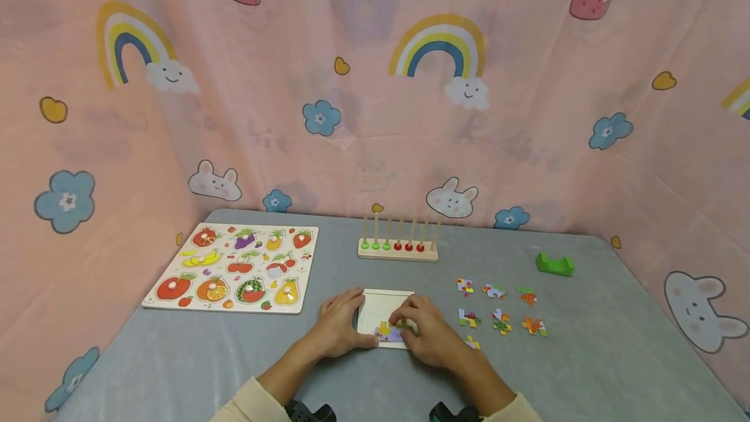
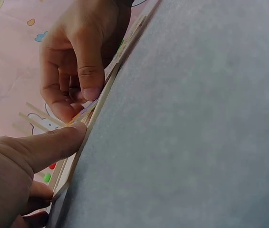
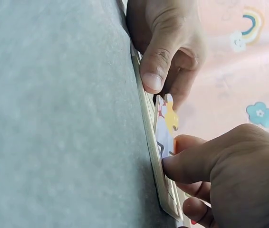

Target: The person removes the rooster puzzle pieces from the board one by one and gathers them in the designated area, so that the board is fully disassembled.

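A shallow wooden puzzle tray [image 1: 375, 305] lies flat near the front of the table. My left hand [image 1: 342, 325] grips its left side, the thumb on the lower left corner and the fingers at the upper left. Along the tray's lower edge sits a purple and yellow puzzle piece [image 1: 387, 332]. Over the lower right part of the tray, my right hand [image 1: 432, 331] pinches a jigsaw piece [image 3: 164, 135], which looks tilted up from the tray in the right wrist view. The right fingers partly hide that piece in the head view.
Several loose puzzle pieces [image 1: 501, 322] lie in rows to the right. Behind the tray stands a pegged bead rack [image 1: 398, 251] with green and red beads. A fruit puzzle board [image 1: 225, 266] lies at the left, and a green block [image 1: 555, 266] at the back right.
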### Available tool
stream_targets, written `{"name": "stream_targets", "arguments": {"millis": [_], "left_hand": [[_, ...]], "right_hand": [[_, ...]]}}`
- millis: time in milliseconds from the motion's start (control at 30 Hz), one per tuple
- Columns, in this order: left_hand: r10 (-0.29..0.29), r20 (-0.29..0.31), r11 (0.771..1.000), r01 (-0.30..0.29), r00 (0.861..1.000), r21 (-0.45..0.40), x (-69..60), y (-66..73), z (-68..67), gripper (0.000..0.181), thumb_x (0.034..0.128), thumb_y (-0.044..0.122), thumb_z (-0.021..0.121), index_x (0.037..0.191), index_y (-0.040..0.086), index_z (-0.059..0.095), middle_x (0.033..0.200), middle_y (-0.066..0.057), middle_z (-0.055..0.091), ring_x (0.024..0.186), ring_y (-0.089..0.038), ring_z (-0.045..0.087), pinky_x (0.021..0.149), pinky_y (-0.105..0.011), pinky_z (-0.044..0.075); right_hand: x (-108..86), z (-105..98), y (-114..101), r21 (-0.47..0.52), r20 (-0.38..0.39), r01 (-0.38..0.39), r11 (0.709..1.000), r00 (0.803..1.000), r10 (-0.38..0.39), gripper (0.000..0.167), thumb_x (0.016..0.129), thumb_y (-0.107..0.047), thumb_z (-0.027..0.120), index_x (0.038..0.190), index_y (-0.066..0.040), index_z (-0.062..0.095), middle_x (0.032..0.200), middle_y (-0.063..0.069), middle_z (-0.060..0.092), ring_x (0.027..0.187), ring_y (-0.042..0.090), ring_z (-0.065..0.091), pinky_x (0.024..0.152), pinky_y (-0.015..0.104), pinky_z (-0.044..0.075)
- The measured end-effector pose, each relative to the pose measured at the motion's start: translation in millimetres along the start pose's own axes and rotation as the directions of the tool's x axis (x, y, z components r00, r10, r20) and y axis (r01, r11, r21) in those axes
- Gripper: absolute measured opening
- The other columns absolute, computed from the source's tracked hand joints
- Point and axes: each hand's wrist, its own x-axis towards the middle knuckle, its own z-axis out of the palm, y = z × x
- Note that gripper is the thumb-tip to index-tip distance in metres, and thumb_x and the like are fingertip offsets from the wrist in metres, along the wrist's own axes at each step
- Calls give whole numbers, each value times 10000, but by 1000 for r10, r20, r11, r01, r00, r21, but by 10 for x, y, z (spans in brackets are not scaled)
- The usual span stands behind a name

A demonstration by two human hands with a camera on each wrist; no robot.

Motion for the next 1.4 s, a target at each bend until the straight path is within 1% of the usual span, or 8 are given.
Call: {"name": "stream_targets", "arguments": {"millis": [167, 333, 500, 733, 900, 1133, 1267, 1400], "left_hand": [[0, -3, 1000, 0, 1000, 6, -2, -10, -9, 821, 703, 334, 855, 1328, -73, 512, 1441, -169, 424, 1339, -350, 343, 1054, -567, 168], [18, -17, 1000, -18, 1000, 14, -1, -28, -6, 802, 696, 311, 855, 1310, -86, 524, 1433, -179, 432, 1331, -356, 353, 1045, -568, 179], [20, -14, 1000, -20, 1000, 20, 3, -24, -14, 798, 695, 301, 857, 1308, -87, 524, 1432, -179, 432, 1328, -356, 356, 1045, -563, 182], [13, -14, 1000, -13, 1000, 26, 6, -18, -24, 811, 696, 321, 864, 1315, -76, 522, 1435, -172, 430, 1332, -349, 353, 1047, -564, 185], [17, -12, 999, -17, 1000, 40, 5, -11, -9, 813, 701, 345, 861, 1311, -75, 527, 1437, -170, 430, 1332, -347, 356, 1050, -561, 192], [2, -4, 999, -2, 1000, 36, -1, 7, -5, 811, 700, 342, 863, 1314, -68, 528, 1445, -160, 423, 1338, -343, 349, 1058, -552, 182], [16, -12, 999, -16, 1000, 30, -4, 4, -1, 821, 693, 338, 866, 1312, -80, 523, 1440, -164, 429, 1335, -349, 353, 1050, -560, 184], [29, -17, 999, -28, 999, 29, -3, -1, 4, 824, 692, 334, 868, 1306, -90, 520, 1433, -174, 432, 1331, -354, 356, 1043, -570, 189]], "right_hand": [[19, 7, -10, -16, -24, 41, 999, 999, -41, 220, 755, -26, 709, 918, -171, 679, 911, -84, 525, 931, 136, 458, 821, 432, 374], [32, -1, -38, -57, -4, 76, 996, 997, -76, 252, 725, -157, 796, 945, -168, 675, 883, -119, 556, 902, 96, 455, 819, 432, 375], [43, -5, -79, -74, 12, 85, 994, 996, -84, 295, 726, -187, 825, 977, -152, 673, 903, -107, 554, 923, 101, 455, 834, 427, 383], [54, -2, -105, -105, -8, 105, 989, 994, -106, 291, 741, -152, 823, 982, -118, 665, 902, -69, 542, 901, 106, 452, 811, 389, 394], [28, -51, -92, -62, -48, 96, 993, 994, -99, 294, 738, -112, 821, 986, -103, 663, 908, -75, 547, 898, 118, 469, 798, 378, 409], [-40, -225, -91, 10, -83, 19, 1000, 996, -19, 314, 749, -106, 826, 1010, -126, 652, 929, -105, 565, 902, 118, 507, 807, 382, 434], [-100, -359, -106, 26, -135, 32, 999, 990, -28, 321, 728, -54, 826, 997, -101, 659, 913, -88, 588, 863, 112, 523, 763, 351, 460], [-156, -473, -118, 29, -157, 46, 999, 987, -40, 314, 729, -35, 822, 995, -97, 668, 901, -105, 583, 846, 96, 525, 745, 336, 469]]}}
